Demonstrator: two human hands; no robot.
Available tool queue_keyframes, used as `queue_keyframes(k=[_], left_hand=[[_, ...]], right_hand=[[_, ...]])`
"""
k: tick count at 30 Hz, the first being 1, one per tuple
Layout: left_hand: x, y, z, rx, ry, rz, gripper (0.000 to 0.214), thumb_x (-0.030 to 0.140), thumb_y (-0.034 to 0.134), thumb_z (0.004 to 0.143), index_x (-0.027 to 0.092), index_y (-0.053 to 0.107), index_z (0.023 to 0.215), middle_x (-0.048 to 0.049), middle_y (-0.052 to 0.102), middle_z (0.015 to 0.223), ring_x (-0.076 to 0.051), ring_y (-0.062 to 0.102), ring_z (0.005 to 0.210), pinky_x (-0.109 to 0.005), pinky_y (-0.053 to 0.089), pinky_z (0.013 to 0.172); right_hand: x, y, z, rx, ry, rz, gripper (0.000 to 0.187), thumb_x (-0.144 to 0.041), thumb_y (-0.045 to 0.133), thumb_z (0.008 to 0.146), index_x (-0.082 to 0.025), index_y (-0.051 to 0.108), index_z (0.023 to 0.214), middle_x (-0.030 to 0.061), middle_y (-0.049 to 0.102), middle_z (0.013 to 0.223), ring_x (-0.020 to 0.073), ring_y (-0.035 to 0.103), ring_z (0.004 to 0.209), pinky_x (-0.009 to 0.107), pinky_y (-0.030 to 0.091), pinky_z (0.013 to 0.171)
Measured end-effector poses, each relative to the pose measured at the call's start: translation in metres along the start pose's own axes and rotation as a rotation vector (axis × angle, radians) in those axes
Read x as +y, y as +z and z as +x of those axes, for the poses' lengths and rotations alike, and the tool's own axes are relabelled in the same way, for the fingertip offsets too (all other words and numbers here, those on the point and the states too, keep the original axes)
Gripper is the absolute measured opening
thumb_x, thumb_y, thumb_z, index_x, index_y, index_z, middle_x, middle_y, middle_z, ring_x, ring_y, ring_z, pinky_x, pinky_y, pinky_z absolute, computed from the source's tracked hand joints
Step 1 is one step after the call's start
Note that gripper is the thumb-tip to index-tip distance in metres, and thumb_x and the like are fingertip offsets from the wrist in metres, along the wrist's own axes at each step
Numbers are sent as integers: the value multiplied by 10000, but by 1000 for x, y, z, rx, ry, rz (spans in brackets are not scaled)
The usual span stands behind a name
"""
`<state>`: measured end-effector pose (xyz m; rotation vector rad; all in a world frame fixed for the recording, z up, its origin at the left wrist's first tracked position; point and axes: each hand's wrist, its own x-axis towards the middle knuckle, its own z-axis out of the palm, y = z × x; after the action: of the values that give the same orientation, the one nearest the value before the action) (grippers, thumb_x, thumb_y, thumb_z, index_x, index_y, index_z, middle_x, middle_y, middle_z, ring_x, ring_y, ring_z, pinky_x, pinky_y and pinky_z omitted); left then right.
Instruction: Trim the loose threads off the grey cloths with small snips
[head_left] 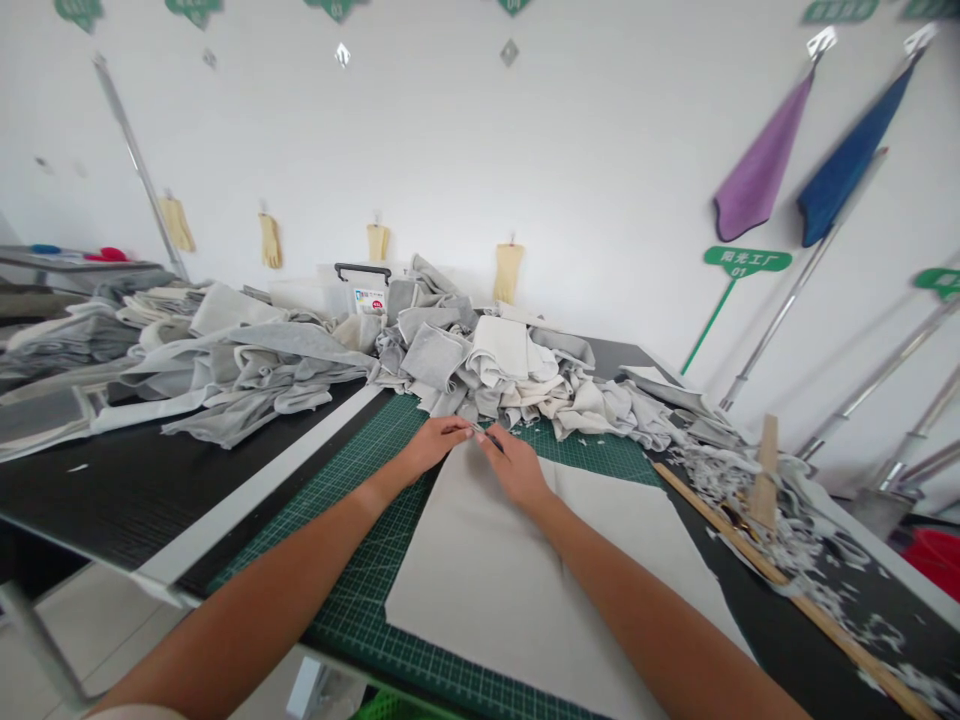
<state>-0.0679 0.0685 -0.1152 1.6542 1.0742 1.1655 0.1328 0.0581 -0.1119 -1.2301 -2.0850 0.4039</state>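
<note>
My left hand [431, 447] and my right hand [514, 468] meet above the far end of a large cream fabric sheet [510, 590], which lies on a green cutting mat [360, 590]. My right fingers pinch a small dark pointed tool [492, 440], too small to name exactly. A thin dark line shows at my left fingertips, and I cannot tell whether that hand holds anything. Just beyond my hands rises a heap of grey and cream fabric pieces [465, 360].
More grey fabric [247, 375] covers the black tabletop [127, 490] at left. On the right, a wooden ruler [795, 570] lies among white fabric scraps [750, 480]. A plastic box with a black handle [361, 285] stands behind the heap. A red bucket [934, 560] sits beyond the table's right edge.
</note>
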Motion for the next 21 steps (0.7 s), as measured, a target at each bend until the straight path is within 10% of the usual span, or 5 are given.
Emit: queue_keyframes(k=[21], left_hand=[[-6, -1, -1, 17, 10, -42, 385, 498, 658, 847, 166, 748, 1022, -60, 761, 968, -222, 671, 905, -295, 495, 812]], right_hand=[[-4, -3, -2, 19, -2, 23, 356, -538, 372, 1023, -264, 591, 966, -5, 659, 810, 197, 625, 771, 255, 370, 681]])
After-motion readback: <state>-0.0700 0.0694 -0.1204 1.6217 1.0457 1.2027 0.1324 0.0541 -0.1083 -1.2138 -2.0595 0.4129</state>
